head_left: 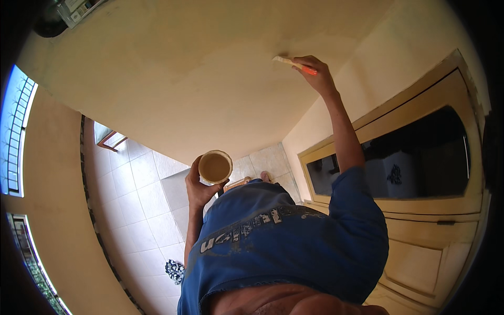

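Note:
My right hand [318, 75] is raised high against the wall, its fingers closed around a paintbrush [294, 63] with an orange handle end. The brush's pale tip touches or nearly touches the cream wall [226, 94]. A darker, damp-looking patch spreads over the wall to the left of the brush. Lower down, in front of my body, my left hand [198, 186] grips a round cup [215, 167] by its side. Brownish liquid shows inside the cup, and its rim is pale.
On the right stands a cream wooden door [415, 252] with a dark glass panel [420, 157]. Pale tiles [147, 184] cover the floor, where a black-and-white patterned cloth [175, 271] lies. A wooden-legged piece of furniture [113, 140] stands at the left, near a barred window [20, 126].

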`<state>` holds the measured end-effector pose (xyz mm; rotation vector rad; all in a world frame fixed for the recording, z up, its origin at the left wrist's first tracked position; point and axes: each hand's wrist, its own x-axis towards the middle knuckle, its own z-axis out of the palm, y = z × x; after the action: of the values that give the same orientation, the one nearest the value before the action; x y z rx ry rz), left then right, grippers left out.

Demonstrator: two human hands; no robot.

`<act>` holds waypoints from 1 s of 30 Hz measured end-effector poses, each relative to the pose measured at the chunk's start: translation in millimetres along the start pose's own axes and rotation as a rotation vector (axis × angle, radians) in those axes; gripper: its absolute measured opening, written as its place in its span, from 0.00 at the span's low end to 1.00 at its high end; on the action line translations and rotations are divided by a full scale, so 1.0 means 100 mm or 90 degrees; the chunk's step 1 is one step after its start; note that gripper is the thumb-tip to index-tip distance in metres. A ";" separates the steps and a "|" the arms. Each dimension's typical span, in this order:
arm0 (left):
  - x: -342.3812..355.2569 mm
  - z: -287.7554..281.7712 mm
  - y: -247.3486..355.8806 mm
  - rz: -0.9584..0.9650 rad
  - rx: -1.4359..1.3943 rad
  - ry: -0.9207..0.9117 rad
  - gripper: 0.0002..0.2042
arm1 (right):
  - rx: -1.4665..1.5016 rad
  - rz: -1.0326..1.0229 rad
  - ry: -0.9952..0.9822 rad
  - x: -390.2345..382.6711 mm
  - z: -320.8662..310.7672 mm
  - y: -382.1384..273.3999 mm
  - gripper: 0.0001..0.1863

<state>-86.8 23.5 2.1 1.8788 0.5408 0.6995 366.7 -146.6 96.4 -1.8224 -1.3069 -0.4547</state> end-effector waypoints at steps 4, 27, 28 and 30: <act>-0.04 -0.01 0.01 -0.006 -0.003 0.000 0.45 | 0.017 -0.117 0.159 0.34 -0.36 -0.26 0.16; -0.13 -0.06 -0.08 0.017 0.017 0.032 0.46 | -0.123 -0.061 -0.094 1.66 -0.72 -1.63 0.10; -0.15 -0.07 -0.09 0.015 0.017 0.038 0.46 | -0.146 -0.079 -0.088 1.76 -0.81 -1.81 0.10; -0.12 -0.08 -0.09 0.022 0.009 0.022 0.46 | -0.161 -0.071 -0.015 1.84 -1.07 -2.05 0.09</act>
<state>-101.3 24.3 -6.8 1.8952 0.5383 0.7540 271.6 -96.2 371.5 -1.9708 -1.4248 -0.6883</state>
